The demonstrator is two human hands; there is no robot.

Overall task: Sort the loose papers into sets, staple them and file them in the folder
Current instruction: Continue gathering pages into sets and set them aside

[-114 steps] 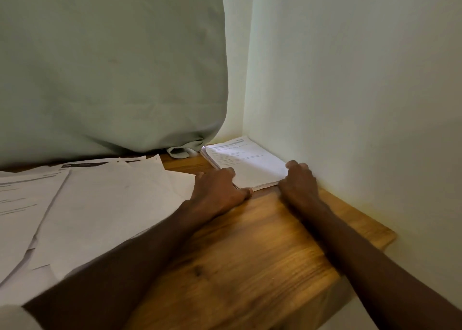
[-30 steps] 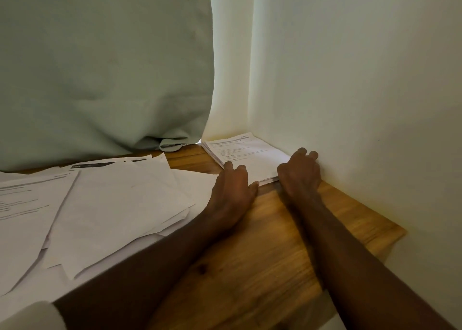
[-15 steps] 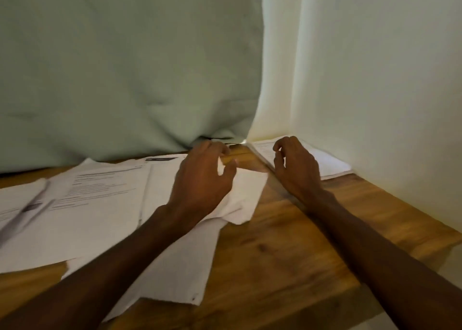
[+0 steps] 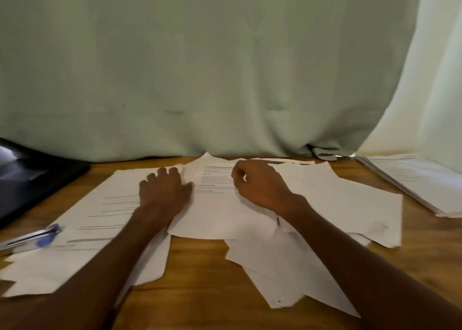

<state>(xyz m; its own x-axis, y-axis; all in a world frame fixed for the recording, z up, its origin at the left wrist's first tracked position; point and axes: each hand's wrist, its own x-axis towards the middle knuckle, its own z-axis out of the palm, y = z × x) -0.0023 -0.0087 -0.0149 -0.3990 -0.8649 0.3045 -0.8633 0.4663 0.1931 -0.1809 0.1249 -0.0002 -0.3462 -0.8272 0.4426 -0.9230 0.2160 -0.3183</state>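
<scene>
Loose white papers (image 4: 337, 199) lie spread and overlapping across the middle of the wooden table (image 4: 200, 279). My left hand (image 4: 163, 192) rests palm down on a printed sheet (image 4: 112, 212), fingers slightly bent. My right hand (image 4: 260, 184) is over another printed sheet (image 4: 215, 204), its fingers loosely curled and nothing visibly held. A squared stack of papers (image 4: 412, 182) lies at the far right by the wall. A black folder (image 4: 32, 182) sits at the far left. A silver stapler with a blue end (image 4: 35, 237) lies on the papers at the left edge.
A pale green cloth (image 4: 200, 67) hangs behind the table down to its back edge. A white wall (image 4: 440, 79) closes the right side. Bare wood shows along the front of the table between the sheets.
Both hands left the squared stack in the right corner and moved left to the loose papers. The view swung left, bringing the folder and stapler into sight.
</scene>
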